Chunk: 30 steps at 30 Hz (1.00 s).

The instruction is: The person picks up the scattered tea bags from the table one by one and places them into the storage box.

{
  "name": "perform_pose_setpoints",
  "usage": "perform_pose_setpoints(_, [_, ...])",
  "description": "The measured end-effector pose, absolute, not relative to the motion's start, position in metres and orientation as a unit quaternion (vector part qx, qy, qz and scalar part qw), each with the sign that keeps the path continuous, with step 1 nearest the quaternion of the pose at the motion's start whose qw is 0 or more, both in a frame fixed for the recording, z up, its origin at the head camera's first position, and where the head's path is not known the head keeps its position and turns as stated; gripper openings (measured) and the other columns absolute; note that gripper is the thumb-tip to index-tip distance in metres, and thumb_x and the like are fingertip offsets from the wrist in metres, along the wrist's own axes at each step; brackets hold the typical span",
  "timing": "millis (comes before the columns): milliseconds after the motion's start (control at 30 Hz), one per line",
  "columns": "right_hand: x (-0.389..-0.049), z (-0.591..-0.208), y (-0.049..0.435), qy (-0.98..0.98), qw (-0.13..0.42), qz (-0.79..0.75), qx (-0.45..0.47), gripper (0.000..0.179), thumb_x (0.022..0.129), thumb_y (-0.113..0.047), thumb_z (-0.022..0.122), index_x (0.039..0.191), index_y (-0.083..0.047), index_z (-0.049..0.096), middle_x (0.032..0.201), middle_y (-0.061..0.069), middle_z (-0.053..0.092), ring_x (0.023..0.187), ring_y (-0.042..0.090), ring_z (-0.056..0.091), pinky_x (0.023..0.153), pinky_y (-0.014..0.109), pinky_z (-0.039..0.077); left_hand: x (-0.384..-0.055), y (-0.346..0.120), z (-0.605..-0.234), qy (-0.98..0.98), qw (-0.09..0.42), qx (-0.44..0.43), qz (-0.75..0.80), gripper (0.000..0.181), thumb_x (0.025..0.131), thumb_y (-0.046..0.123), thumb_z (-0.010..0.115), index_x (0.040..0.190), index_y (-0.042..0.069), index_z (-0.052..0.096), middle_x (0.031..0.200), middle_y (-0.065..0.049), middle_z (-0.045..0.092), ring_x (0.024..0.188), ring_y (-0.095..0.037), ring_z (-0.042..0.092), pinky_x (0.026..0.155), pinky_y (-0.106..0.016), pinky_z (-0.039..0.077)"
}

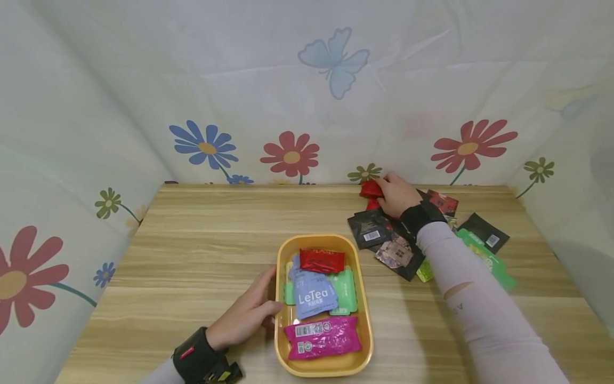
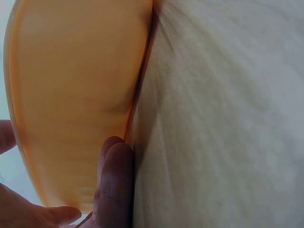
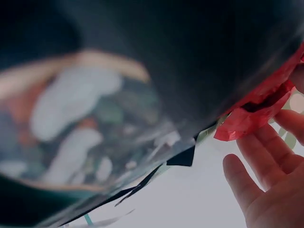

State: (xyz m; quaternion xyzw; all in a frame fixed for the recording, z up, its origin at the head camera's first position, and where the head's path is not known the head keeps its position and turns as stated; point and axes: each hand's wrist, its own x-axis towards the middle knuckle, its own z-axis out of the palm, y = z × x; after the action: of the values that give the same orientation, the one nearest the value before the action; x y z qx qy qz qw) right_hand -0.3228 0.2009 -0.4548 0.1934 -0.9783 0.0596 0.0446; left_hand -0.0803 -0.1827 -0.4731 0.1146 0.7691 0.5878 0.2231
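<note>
My right hand pinches a shiny red packet at the back of the table, among a pile of packets. In the right wrist view its fingers lie against the red packet, and a dark pouch blocks much of that view. My left hand rests against the left side of a yellow tray, its fingers touching the outer wall. Inside the tray are a red packet, a blue LeTea sachet, green sachets and magenta packets.
Under and around my right forearm lie black sachets, a black pouch with a picture, a dark red sachet and a green packet. A flowered cloth hangs behind the wooden table.
</note>
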Motion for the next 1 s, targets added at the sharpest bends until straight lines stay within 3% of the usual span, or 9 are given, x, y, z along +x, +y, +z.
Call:
perform_pose_setpoints(333, [-0.321, -0.456, 0.198, -0.978, 0.055, 0.071, 0.186, 0.053, 0.089, -0.017, 0.063, 0.138, 0.003, 0.054, 0.114, 0.022, 0.054, 0.101, 0.037, 0.056, 0.093, 0.049, 0.049, -0.078, -0.182, -0.472, 0.766, 0.226, 0.112, 0.591, 0.081, 0.093, 0.019, 0.057, 0.162, 0.023, 0.015, 0.157, -0.013, 0.023, 0.088, -0.026, 0.067, 0.062, -0.042, 0.059])
perform_pose_setpoints(700, [-0.317, -0.452, 0.193, -0.977, 0.069, 0.088, 0.181, 0.056, 0.088, -0.022, 0.064, 0.139, -0.003, 0.051, 0.114, 0.016, 0.051, 0.100, 0.030, 0.049, 0.091, 0.045, 0.050, -0.078, -0.180, -0.471, 0.770, 0.226, 0.111, 0.587, 0.082, 0.094, 0.020, 0.057, 0.163, 0.023, 0.013, 0.159, -0.014, 0.022, 0.090, -0.027, 0.066, 0.063, -0.043, 0.059])
perform_pose_setpoints(1000, [-0.273, -0.417, 0.168, -0.956, 0.098, 0.141, 0.237, 0.067, 0.080, -0.028, 0.073, 0.140, -0.008, 0.053, 0.114, 0.009, 0.053, 0.098, 0.024, 0.048, 0.087, 0.040, 0.052, -0.078, -0.181, -0.470, 0.776, 0.218, 0.114, 0.581, 0.082, 0.093, 0.022, 0.059, 0.162, 0.024, 0.015, 0.157, -0.012, 0.025, 0.087, -0.026, 0.065, 0.061, -0.042, 0.059])
